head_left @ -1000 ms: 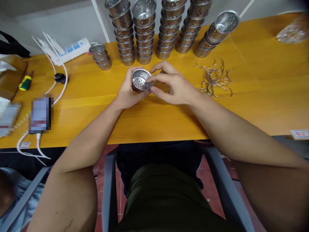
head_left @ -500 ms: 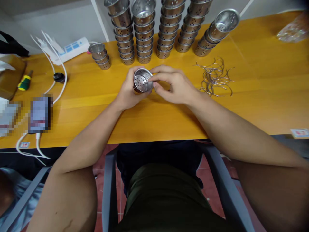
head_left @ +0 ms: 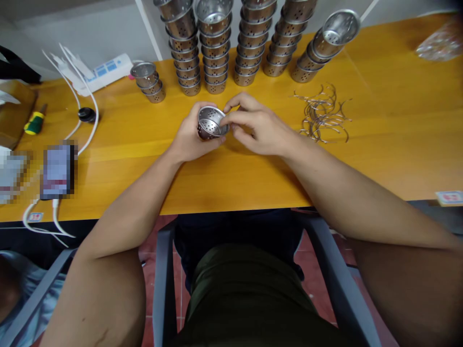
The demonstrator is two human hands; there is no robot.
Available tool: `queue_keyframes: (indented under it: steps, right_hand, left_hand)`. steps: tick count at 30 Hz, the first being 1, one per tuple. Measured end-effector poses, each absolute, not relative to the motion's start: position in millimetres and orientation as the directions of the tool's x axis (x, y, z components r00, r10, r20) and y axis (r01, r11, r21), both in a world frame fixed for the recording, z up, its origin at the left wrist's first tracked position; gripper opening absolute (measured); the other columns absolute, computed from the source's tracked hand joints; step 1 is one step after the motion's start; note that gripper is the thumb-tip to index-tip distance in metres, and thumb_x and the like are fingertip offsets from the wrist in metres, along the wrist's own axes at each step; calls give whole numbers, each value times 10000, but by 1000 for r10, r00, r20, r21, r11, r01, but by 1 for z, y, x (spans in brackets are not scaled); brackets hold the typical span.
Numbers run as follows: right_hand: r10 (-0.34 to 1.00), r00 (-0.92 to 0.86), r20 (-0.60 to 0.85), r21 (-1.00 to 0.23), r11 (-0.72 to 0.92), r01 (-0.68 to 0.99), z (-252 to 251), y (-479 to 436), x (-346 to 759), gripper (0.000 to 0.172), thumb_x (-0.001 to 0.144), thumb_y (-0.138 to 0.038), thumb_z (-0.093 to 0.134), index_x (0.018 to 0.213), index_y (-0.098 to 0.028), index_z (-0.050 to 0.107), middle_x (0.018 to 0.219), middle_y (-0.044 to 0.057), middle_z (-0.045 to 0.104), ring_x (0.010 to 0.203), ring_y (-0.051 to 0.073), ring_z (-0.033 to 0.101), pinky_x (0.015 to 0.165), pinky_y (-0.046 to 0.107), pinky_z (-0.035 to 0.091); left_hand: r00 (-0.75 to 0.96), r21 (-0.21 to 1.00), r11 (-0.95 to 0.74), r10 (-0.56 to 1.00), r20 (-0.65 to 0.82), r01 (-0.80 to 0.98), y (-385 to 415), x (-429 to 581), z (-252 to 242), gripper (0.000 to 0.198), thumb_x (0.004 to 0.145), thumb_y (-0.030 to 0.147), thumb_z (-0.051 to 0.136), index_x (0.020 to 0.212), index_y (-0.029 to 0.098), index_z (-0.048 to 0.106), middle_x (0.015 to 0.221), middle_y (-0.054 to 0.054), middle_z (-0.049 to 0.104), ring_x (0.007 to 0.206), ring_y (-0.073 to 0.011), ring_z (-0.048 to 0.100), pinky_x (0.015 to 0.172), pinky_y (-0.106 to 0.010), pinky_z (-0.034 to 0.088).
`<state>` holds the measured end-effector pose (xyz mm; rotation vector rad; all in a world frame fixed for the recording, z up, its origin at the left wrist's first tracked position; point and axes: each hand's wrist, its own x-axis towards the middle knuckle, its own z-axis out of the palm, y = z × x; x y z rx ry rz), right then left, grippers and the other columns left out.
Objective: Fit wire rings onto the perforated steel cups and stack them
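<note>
Metal perforated cup [head_left: 210,127], left hand [head_left: 190,138] wrapped round it, right hand [head_left: 259,126] at its rim, grip unclear, table-edge label [head_left: 449,197] illegible.

phone [head_left: 57,171] (white cable [head_left: 55,207] attached), screwdriver [head_left: 35,123], power strip [head_left: 108,74]

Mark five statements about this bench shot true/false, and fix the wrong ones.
1. The left hand holds a perforated metal cup. True.
2. The pile of curved wires lies to the left of both hands. False: it lies to the right of the cup, beyond the right hand.
3. The right hand's fingers are at the cup's right-hand rim. True.
4. The green-and-yellow tool lies beside the wires. False: it lies near the left end of the table in view.
5. A short stack of cups stands near the white power strip. True.
</note>
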<state>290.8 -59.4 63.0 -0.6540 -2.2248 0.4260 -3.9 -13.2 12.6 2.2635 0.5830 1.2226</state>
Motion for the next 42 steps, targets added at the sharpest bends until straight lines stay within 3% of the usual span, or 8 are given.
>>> queue_keyframes:
  steps: [5, 9, 12, 19, 26, 31, 36, 42]
  right_hand:
    - [531, -631, 565, -469, 836, 284, 69, -61, 297, 246, 1217, -443, 778, 1357, -285, 904, 1433, 153, 767, 1336, 373, 768, 1231, 593, 688]
    - [546, -633, 548, -516, 817, 258, 69, -60, 303, 337, 1242, -575, 825, 1426, -301, 892, 1357, 134, 795, 1169, 324, 763, 1107, 513, 712]
    - [570, -590, 572, -548, 800, 242, 69, -59, 302, 396, 1259, -675, 815, 1408, -327, 929, 1326, 136, 833, 1155, 337, 785, 1080, 521, 725]
    - [601, -488, 634, -577, 787, 220, 63, -61, 286, 421, 1285, -680, 777, 1329, -319, 988, 1330, 148, 871, 1265, 375, 836, 1176, 587, 730]
    - [548, -550, 631, -540, 818, 195, 57, -63, 278, 377, 1276, -645, 801, 1336, -300, 940, 1375, 149, 870, 1279, 373, 841, 1207, 598, 721]
    - [511, -588, 626, -497, 843, 204, 61, -67, 278, 364, 1321, -555, 709, 1479, -280, 889, 1388, 142, 860, 1295, 346, 835, 1223, 563, 725]
    - [471, -617, 631, -443, 871, 213, 63, -69, 279, 337, 1305, -460, 677, 1465, -275, 908, 1504, 160, 810, 1410, 374, 809, 1268, 618, 709]
    - [557, -634, 537, -499, 815, 293, 73, -74, 281, 265, 1227, -483, 779, 1369, -321, 933, 1579, 177, 779, 1483, 446, 747, 1297, 701, 668]
  left_hand:
    - [565, 670, -722, 631, 532, 175, -15, -7, 14, 976, 908, 779, 1152, 1619, 287, 699, 1440, -111, 828, 1280, -354, 883, 1139, -551, 762]
    - [584, 703, -692, 643, 495, 166, -17, -5, 16, 959, 911, 789, 1150, 1594, 275, 716, 1415, -110, 819, 1338, -385, 874, 1235, -616, 742]
    - [590, 712, -678, 655, 472, 183, -22, -4, 20, 922, 905, 749, 1153, 1562, 259, 731, 1400, -110, 829, 1350, -392, 873, 1276, -636, 733]
    - [627, 760, -630, 659, 416, 158, -36, 2, 31, 826, 813, 605, 1198, 1421, 249, 768, 1281, -73, 848, 1219, -362, 876, 1192, -597, 753]
    - [650, 765, -634, 630, 424, 115, -39, 7, 33, 800, 825, 650, 1209, 1361, 253, 766, 1274, -67, 842, 1235, -363, 884, 1172, -579, 766]
    - [643, 759, -641, 631, 434, 117, -35, 6, 33, 861, 816, 715, 1198, 1385, 247, 753, 1316, -80, 849, 1288, -375, 874, 1180, -578, 761]
    - [672, 745, -657, 604, 428, 116, -37, 5, 30, 791, 868, 670, 1158, 1406, 267, 740, 1312, -78, 833, 1178, -332, 841, 1025, -523, 764]
    - [659, 780, -616, 634, 406, 112, -45, 7, 33, 822, 827, 666, 1178, 1399, 249, 760, 1294, -84, 852, 1264, -383, 889, 1158, -564, 760]
